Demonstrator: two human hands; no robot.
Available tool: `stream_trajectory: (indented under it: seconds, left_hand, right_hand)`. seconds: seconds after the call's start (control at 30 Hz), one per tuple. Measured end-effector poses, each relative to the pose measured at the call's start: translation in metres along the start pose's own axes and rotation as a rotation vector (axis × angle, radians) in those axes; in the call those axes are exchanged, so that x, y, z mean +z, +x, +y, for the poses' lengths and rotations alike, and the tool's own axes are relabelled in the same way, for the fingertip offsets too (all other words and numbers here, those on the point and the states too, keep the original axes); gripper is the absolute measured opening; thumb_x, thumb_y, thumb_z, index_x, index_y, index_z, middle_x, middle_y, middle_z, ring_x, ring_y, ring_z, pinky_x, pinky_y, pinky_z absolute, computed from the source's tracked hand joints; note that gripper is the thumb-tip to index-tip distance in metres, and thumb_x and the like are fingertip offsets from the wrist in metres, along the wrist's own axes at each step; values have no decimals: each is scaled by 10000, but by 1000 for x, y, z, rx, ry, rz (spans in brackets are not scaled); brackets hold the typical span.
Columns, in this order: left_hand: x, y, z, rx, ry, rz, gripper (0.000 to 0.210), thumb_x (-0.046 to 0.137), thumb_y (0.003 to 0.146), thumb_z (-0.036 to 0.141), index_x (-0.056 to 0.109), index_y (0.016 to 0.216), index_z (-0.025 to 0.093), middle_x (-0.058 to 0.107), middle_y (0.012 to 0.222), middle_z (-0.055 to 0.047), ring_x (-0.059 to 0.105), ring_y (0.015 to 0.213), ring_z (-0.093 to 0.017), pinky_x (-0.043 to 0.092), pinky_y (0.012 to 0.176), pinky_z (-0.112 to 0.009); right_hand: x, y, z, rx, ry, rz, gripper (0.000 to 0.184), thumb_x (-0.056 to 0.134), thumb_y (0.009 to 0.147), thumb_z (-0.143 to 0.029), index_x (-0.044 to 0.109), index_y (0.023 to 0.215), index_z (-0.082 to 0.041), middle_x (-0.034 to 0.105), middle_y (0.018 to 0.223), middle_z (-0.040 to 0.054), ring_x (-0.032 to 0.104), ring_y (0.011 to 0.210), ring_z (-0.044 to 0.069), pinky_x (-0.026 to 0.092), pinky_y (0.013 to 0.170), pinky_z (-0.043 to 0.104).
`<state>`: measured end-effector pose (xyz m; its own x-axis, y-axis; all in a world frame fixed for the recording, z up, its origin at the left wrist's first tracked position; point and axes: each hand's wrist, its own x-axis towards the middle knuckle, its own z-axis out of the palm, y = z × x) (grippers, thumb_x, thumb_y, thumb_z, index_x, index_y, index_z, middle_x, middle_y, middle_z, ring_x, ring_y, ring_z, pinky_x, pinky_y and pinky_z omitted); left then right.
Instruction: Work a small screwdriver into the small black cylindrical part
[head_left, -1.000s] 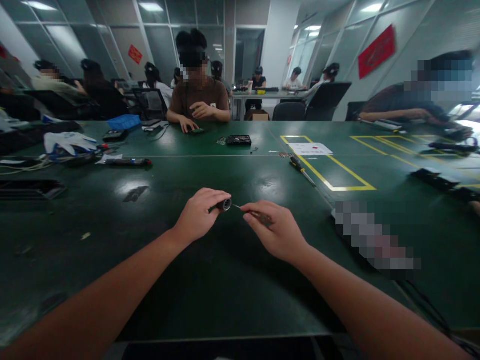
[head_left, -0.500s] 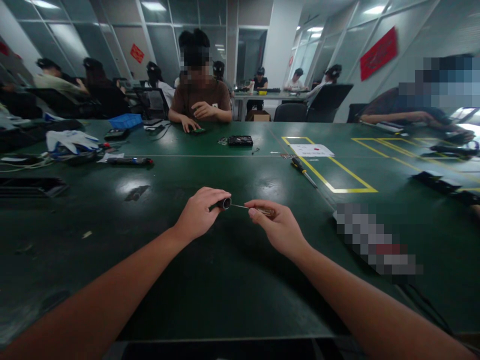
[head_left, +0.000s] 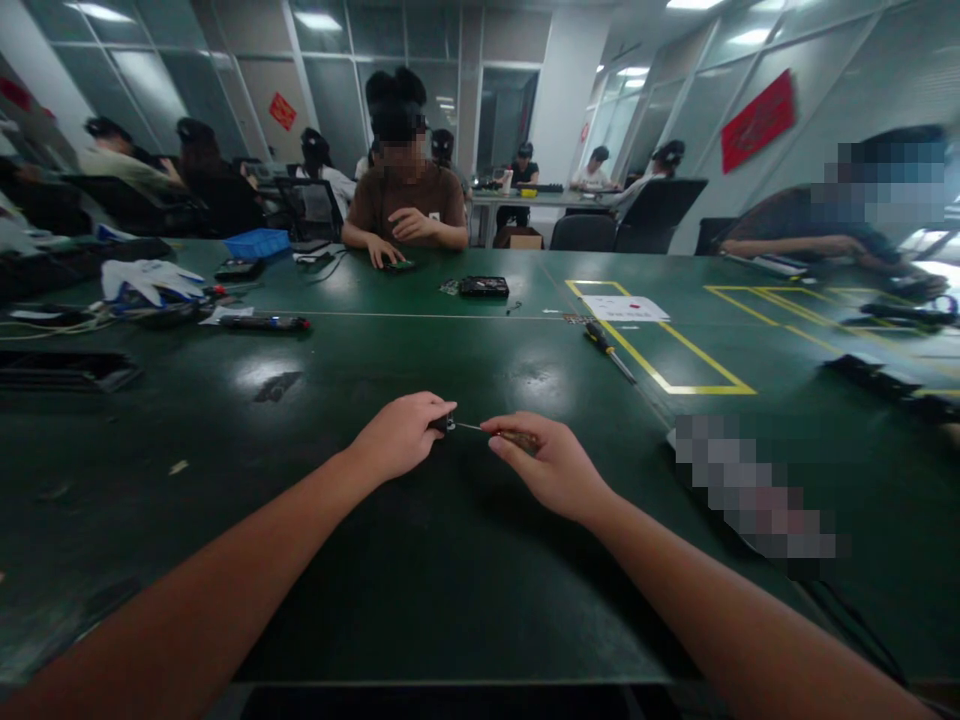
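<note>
Fingers (head_left: 521, 421), R hand (head_left: 559, 463), curled rnd s/driver (head_left: 519, 439)

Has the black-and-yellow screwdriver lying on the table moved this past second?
No. The screwdriver lies in the same spot beside the yellow tape.

Ceiling lights (head_left: 319, 21) are shining from above, yet the scene is looking dim and cool-toned, and the glossy dark-green surface (head_left: 360, 600) is returning two pale patches of glare, the brighter at left, the weaker near the middle. Soft shadow is darkening the surface below the hands (head_left: 555, 462), and fine detail between them is showing indistinctly. At the far right edge, a bright area (head_left: 941, 262) is washing out toward white. Wide-angle distortion is stretching the margins, drawing out a seated person (head_left: 780, 220). Coarse pixel blocks are masking this person's head, part of a person opposite (head_left: 405, 200) and a long object (head_left: 750, 490) at right.
</note>
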<state>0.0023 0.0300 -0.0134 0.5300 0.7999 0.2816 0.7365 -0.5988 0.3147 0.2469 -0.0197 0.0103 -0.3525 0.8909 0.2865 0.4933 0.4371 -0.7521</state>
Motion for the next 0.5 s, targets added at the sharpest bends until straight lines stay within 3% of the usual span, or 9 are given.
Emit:
stream_trajectory:
  seconds: [0.17, 0.5]
  left_hand:
    - [-3, 0, 6, -9, -18, -11, 432, 619, 915, 136, 645, 1346, 140, 682, 1307, -101, 651, 1164, -235, 503, 1061, -387]
    - [-10, 0, 2, -141, -21, -89, 478, 617, 896, 134, 622, 1371, 188, 654, 1300, -83, 624, 1172, -243, 488, 1049, -404]
  right_hand:
    - [3, 0, -1, -43, -71, -62, 226, 614, 948, -268, 747, 1124, -224, 744, 978, 46, 685, 863, 187, 523, 799, 331]
    - [-2, 2, 5, 143, -40, 137, 242, 629, 934, -342, 771, 1078, -210, 795, 991, 58, 743, 874, 219, 555, 821, 362]
